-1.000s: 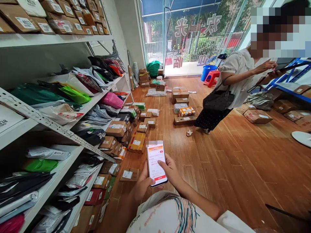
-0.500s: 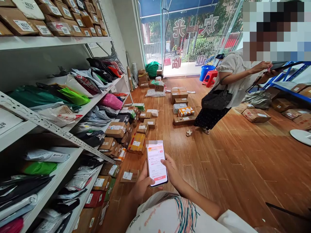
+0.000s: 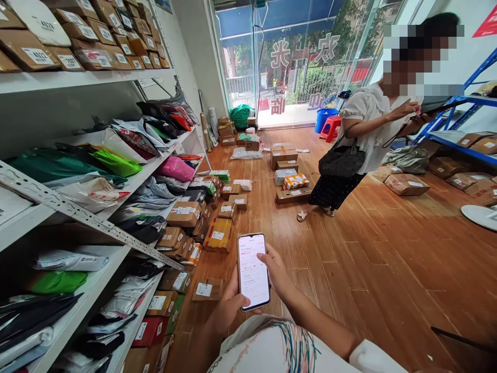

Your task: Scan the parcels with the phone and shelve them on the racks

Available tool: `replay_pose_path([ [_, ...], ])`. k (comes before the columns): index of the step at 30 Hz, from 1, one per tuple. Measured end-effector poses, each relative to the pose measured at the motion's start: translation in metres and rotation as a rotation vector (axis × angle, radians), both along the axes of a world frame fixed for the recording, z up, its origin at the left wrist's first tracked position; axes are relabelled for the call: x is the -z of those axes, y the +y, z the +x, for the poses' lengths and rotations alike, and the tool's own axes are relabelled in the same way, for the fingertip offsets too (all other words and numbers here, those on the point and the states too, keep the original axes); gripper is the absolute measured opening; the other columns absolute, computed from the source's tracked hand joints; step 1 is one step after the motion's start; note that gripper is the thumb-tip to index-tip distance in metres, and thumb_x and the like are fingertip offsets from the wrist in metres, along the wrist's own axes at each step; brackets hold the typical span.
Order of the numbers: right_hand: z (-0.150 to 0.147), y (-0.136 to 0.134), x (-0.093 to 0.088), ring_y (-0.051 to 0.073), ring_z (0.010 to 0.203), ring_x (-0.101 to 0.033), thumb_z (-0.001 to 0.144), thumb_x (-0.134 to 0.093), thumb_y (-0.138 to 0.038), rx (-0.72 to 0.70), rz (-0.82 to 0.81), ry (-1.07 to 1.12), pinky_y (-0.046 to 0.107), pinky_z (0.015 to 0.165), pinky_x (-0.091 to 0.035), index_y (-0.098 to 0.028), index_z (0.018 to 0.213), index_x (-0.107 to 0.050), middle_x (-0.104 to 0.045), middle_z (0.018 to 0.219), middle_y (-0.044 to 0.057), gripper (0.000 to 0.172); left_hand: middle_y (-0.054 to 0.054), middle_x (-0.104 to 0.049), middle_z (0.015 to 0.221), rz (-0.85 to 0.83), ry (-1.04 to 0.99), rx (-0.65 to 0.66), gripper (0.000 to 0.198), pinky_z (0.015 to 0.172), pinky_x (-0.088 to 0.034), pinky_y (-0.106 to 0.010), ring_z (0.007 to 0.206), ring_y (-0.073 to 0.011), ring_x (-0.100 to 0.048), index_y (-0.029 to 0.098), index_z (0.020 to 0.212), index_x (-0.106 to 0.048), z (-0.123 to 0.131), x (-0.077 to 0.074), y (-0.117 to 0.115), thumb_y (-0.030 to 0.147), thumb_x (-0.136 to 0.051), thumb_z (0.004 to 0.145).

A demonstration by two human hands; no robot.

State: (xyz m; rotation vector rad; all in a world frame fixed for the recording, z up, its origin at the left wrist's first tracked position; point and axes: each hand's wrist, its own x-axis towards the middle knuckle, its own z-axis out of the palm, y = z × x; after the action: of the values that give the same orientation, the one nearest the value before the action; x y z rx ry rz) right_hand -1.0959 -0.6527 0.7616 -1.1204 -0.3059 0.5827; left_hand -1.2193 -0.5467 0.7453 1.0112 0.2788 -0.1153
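Note:
A smartphone (image 3: 254, 277) is held upright in front of my body, its lit white screen covered with lines of text too small to read. My left hand (image 3: 232, 301) wraps around its lower left side, with the thumb over the bottom of the screen. From the right, my right hand (image 3: 276, 268) grips the other edge, its thumb resting on the upper right part of the screen. The fingers behind the phone are mostly hidden.
Shelves (image 3: 97, 77) on the left hold labelled boxes and bagged parcels. Cardboard boxes (image 3: 218, 235) line the wooden floor beside them, and more parcels (image 3: 295, 181) lie ahead. Another person (image 3: 388, 114) stands at the right with a dark tablet-like device. Behind are glass doors (image 3: 287, 67).
The phone's screen has switched from a page with an orange header and red button to a mostly white page of text. Both hands keep their hold; the camera view has shifted slightly.

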Motion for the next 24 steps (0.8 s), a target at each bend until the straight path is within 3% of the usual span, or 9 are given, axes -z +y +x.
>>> replay_pose_path([
  [4,0.004,0.001,-0.003,0.02,0.073,-0.061,0.076,-0.071,-0.044,0.011,-0.008,-0.007,0.028,0.062,-0.047,-0.018,0.098,-0.064,-0.07,0.089,0.004,0.034,-0.009,-0.05,0.14,-0.015,0.017,-0.015,0.105,0.074,-0.054,-0.036,0.114,-0.0313,-0.051,0.032,0.155,-0.002,0.0,-0.001,-0.003,0.013,-0.054,0.066],
  [14,0.003,0.005,-0.005,0.018,0.063,-0.056,0.077,-0.067,-0.05,0.009,0.012,0.057,0.026,0.055,-0.042,-0.017,0.092,-0.064,-0.065,0.076,0.002,0.036,-0.009,-0.049,0.143,0.012,0.04,-0.022,0.107,0.079,-0.053,-0.036,0.121,-0.0316,-0.047,0.031,0.154,0.005,-0.001,0.001,-0.001,0.01,-0.053,0.067],
  [21,0.01,0.007,-0.014,0.016,0.06,-0.053,0.075,-0.066,-0.04,0.019,0.02,0.089,0.025,0.057,-0.041,-0.018,0.087,-0.06,-0.062,0.071,-0.001,0.025,-0.008,-0.044,0.147,0.02,0.04,-0.013,0.109,0.079,-0.053,-0.038,0.122,-0.0324,-0.046,0.033,0.154,0.007,0.0,-0.002,-0.003,0.013,-0.054,0.066],
  [24,0.013,0.009,-0.016,0.016,0.064,-0.054,0.072,-0.073,-0.037,0.036,0.012,0.059,0.025,0.059,-0.042,-0.019,0.094,-0.059,-0.063,0.077,-0.001,0.032,-0.008,-0.045,0.146,0.06,0.048,0.031,0.107,0.082,-0.052,-0.039,0.119,-0.0304,-0.048,0.032,0.154,0.006,0.0,-0.004,-0.003,0.014,-0.054,0.068],
])
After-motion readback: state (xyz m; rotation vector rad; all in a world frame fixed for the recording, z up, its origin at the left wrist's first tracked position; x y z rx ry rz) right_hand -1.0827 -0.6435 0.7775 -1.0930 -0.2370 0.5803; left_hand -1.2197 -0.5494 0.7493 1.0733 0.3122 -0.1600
